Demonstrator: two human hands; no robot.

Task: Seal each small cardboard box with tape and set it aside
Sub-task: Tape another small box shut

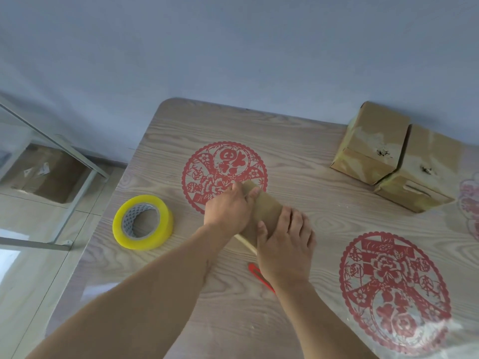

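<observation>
Head view: a small cardboard box (pixel 264 211) lay near the middle of the wood-grain table (pixel 298 156), overlapping the lower right edge of the red paper-cut roundel (pixel 224 177), the landmark used below; the left hand (pixel 228 211) gripped the box's left side, fingers curled over its top and thumb tip pressed on the far corner; the right hand (pixel 285 242) held the box's near end, fingers spread and bent down over its right side, thumb on the top face; a roll of yellow-tinted clear tape (pixel 142 222) lay flat to the lower left of the roundel, apart from both hands; a red utility knife (pixel 260 275) lay below the roundel, mostly hidden under the right wrist; two taped cardboard boxes (pixel 394 156) stood touching each other well to the right of the roundel, near the table's far edge; a second red paper-cut roundel (pixel 394 294) lay to the lower right; beyond the table's left edge, a brown carton (pixel 49 174) sat beneath a metal frame (pixel 77 156).
</observation>
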